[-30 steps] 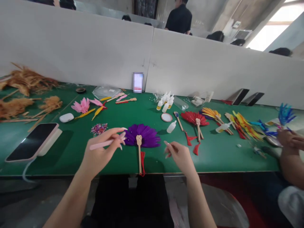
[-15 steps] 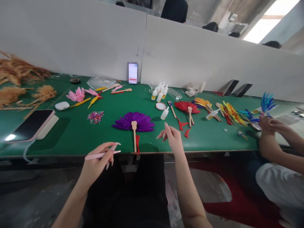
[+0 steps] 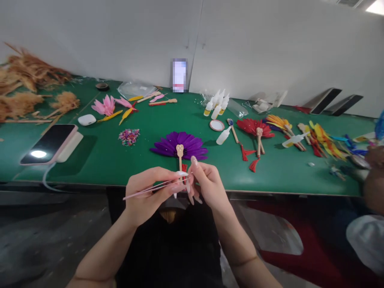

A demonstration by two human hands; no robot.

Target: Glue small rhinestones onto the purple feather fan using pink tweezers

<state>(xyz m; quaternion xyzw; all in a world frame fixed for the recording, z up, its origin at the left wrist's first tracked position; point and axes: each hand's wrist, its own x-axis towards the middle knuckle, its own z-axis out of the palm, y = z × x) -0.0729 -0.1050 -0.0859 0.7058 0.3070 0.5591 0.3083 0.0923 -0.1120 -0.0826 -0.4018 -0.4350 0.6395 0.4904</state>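
My left hand (image 3: 151,192) is closed around a pair of pink tweezers (image 3: 144,193), their tips pointing right. My right hand (image 3: 208,182) meets those tips with its fingers curled in and thumb raised. Whatever sits between its fingers, if anything, is too small to make out. Just behind both hands lies a purple feather fan (image 3: 193,148) with a pale wooden handle (image 3: 180,151) and a red tassel (image 3: 184,169). My hands partly cover the lower handle and tassel.
Colourful beads (image 3: 129,137) form a pile left of the fan. A white glue bottle (image 3: 223,136) and a round white dish (image 3: 217,125) lie to its right, near a red feather fan (image 3: 251,127). A phone (image 3: 49,143) rests at left. Another person's arm (image 3: 374,176) is at far right.
My hands have come together in front of the fan, the right moving left to the tweezer tips. The view has tilted down and shifted.
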